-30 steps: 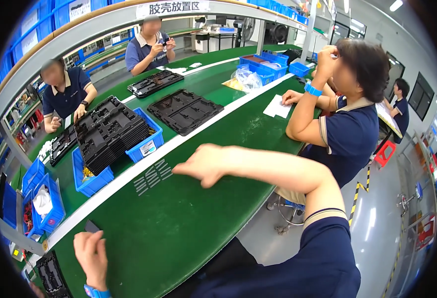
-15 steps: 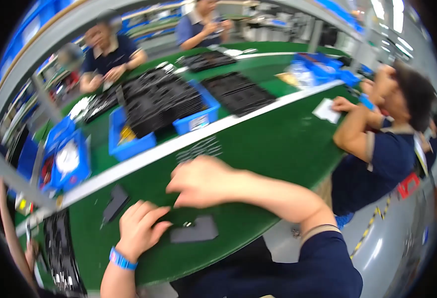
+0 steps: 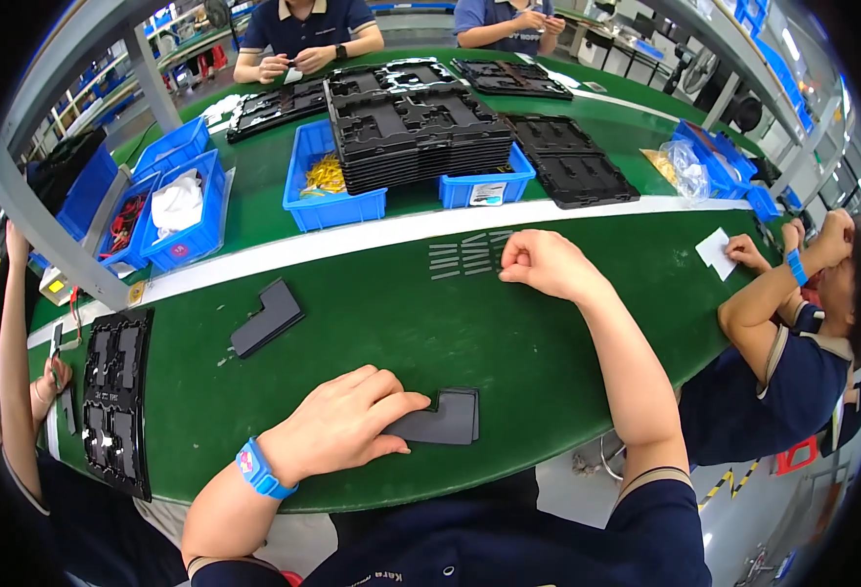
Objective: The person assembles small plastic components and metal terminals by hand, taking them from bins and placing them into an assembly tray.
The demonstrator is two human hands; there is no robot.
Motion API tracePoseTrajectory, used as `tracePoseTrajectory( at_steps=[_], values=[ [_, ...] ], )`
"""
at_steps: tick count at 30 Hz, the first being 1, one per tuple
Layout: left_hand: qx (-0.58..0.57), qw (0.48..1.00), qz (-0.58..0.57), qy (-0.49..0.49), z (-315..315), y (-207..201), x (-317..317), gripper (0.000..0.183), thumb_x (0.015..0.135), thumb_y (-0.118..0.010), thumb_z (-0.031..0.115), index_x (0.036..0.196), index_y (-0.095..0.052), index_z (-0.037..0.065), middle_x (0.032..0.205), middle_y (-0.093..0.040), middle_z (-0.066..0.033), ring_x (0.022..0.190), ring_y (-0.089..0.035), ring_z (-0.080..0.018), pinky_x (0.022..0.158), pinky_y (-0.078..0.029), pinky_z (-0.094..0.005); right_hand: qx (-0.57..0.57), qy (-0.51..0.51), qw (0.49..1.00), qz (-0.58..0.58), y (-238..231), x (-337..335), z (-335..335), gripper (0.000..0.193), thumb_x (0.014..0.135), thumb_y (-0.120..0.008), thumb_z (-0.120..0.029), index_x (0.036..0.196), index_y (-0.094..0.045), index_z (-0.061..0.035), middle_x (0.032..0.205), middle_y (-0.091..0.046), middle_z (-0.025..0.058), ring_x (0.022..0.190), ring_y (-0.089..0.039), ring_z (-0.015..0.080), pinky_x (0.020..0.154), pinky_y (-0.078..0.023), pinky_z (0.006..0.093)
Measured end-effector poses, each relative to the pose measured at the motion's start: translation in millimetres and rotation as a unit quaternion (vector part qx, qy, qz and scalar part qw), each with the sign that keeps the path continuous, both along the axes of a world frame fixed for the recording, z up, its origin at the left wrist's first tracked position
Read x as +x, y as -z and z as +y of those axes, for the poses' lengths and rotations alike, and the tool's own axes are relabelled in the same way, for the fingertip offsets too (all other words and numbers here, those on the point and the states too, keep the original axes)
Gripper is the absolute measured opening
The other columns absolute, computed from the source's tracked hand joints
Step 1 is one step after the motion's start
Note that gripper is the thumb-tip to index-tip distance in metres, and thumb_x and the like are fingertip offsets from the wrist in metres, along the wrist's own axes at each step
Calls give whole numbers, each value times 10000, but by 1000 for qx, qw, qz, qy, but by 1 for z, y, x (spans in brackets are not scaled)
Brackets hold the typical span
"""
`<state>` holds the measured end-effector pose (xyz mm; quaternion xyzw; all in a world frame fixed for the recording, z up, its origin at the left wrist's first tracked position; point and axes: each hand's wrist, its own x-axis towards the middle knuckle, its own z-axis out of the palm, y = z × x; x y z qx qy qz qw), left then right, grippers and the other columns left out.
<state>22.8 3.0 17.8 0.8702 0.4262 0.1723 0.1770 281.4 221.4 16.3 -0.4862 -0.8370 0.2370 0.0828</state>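
Note:
A small stack of dark grey L-shaped pieces (image 3: 457,419) lies at the near edge of the green table. Over its left end, my left hand (image 3: 347,421) has thumb and forefinger on either side of the top piece. Farther out, several thin grey strips (image 3: 462,256) lie in rough rows. My right hand (image 3: 546,266) is at their right end, fingertips pinched close to the table; whatever is between them is hidden. To the left, another dark grey L-shaped piece or stack (image 3: 270,318) lies alone.
Beyond a white strip stand blue bins (image 3: 337,209) and a pile of black trays (image 3: 420,147). Another black tray (image 3: 115,401) lies at left beside a co-worker's hand (image 3: 51,380). On the right, a co-worker's hand (image 3: 743,251) holds a white sheet (image 3: 716,254). A grey post (image 3: 59,225) rises at left.
The view has turned and steadied. My left hand has moved right onto the L-shaped stack, its fingers closing in. My right hand has reached away from me to the strips.

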Motion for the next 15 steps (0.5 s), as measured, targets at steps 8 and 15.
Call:
tracePoseTrajectory(
  at_steps=[8,15],
  values=[
    [39,998,-42,17,2,2,-1,547,709,-806,221,1207,-601,127,1014,-561,-56,926,-571,-261,778,-510,-364,-9,13,1000,-1,-1,10,-11,151,831,-720,-156,817,-633,-33,808,-668,97,784,-660,239,737,-510,372],
    [159,980,26,-118,10,-4,-24,539,655,-805,114,1168,-641,85,1028,-559,-75,917,-566,-269,725,-528,-357,-37,-69,962,260,12,-22,-31,107,910,-643,-68,928,-555,-10,845,-599,55,743,-571,143,669,-479,304]
  ],
)
